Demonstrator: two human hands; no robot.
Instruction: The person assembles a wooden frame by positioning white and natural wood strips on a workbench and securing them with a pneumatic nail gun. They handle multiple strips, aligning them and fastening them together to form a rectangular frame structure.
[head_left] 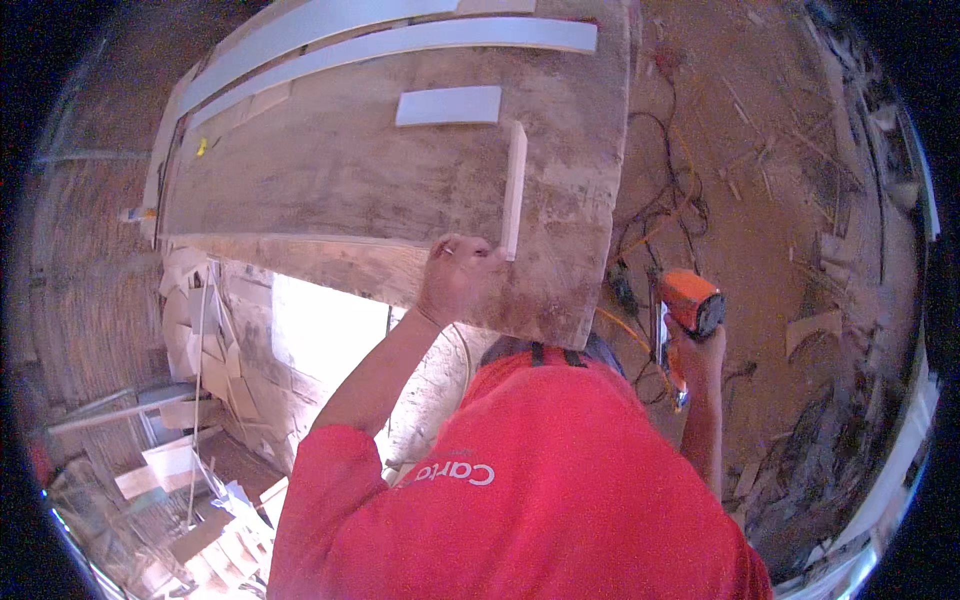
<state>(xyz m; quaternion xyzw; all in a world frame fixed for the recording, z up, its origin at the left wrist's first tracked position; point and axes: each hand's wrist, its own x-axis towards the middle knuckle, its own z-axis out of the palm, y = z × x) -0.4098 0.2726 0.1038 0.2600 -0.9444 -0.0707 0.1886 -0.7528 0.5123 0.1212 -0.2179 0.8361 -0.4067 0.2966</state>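
Observation:
My left hand [460, 277] is over the near edge of the wooden worktable [330, 195], fingers curled. Its fingertips pinch the near end of a narrow pale wood strip [515, 190], which points away from me across the tabletop. Off the table's right side, my right hand [700, 345] is wrapped round the grip of an orange and black nail gun [692, 300]. The tool hangs above the floor, apart from the table. Beyond the strip lies a short white board [448, 105].
Long white boards [400, 45] lie along the table's far side. A tangle of hoses and cords [665, 200] is on the dirt floor to the right. Wood offcuts [225, 555] are heaped at lower left, and more scraps [815, 335] lie at right.

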